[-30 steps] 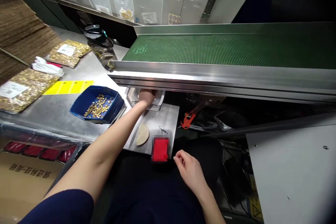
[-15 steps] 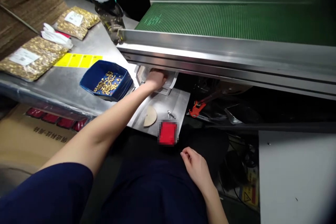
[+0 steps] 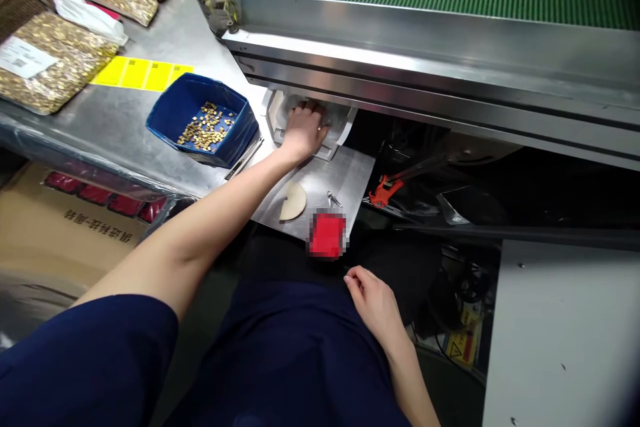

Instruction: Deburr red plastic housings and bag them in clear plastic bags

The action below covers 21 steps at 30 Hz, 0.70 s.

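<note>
My left hand (image 3: 305, 128) reaches into a pale, shallow tray (image 3: 327, 150) tucked below the conveyor's edge. Its fingers are bent and slightly apart over the tray floor, and I see nothing held in them. On my lap rests my right hand (image 3: 374, 297), fingers loosely curled together, with no object visible in it. A blue bin (image 3: 167, 110) holding small brass-coloured pieces (image 3: 206, 128) stands left of the tray. Between my hands lie a beige disc with a wedge cut out (image 3: 294, 201), a small metal clipper-like tool (image 3: 334, 199) and a red, pixelated patch (image 3: 327, 235).
The conveyor (image 3: 400, 27), with a green ribbed belt, spans the back right. Bags of brass pieces (image 3: 55, 60), white gloves (image 3: 87, 13), yellow labels (image 3: 143, 73) and tweezers (image 3: 245, 158) lie on the metal table. An orange-handled tool (image 3: 385, 192) sits beneath the conveyor.
The view has tipped downward, so the table and conveyor sit higher in the picture. My left hand's fingers have spread within the tray. My right hand has stayed on my lap.
</note>
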### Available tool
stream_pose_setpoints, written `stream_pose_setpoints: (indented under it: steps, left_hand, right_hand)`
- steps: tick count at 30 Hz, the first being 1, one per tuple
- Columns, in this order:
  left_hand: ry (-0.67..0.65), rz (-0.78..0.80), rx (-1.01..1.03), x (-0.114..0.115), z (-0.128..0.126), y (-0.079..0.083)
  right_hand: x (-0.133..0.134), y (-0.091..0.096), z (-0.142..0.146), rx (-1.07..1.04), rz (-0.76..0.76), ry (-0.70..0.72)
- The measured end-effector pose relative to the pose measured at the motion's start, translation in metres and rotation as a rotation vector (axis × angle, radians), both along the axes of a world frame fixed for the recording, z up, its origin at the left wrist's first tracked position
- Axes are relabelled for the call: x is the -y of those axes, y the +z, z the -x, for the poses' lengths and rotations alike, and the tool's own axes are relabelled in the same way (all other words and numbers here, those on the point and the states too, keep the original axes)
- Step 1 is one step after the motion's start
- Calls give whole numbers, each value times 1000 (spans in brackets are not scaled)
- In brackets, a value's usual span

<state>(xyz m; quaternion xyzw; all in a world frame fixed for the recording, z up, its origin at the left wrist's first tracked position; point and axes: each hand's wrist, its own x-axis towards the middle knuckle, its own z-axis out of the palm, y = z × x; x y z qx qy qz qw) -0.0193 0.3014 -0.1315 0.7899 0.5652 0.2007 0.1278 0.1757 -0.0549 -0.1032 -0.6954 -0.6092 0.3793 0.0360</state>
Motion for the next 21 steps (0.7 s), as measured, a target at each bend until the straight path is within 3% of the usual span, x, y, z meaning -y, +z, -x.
stream_pose_setpoints:
  steps: [9,14,18,21]
  left_hand:
    - [127,-132,283,10,10,11]
    - [105,-46,424,23,22,15]
    - [80,-54,419,19,33,19]
    - [-42,11,294,13,34,23]
  right_hand:
    - [-6,5,-2,23,-19,38]
    - [-7,2,-3,18,-18,24]
    - [-5,0,1,12,-19,50]
    - [-5,2,3,5,-20,61]
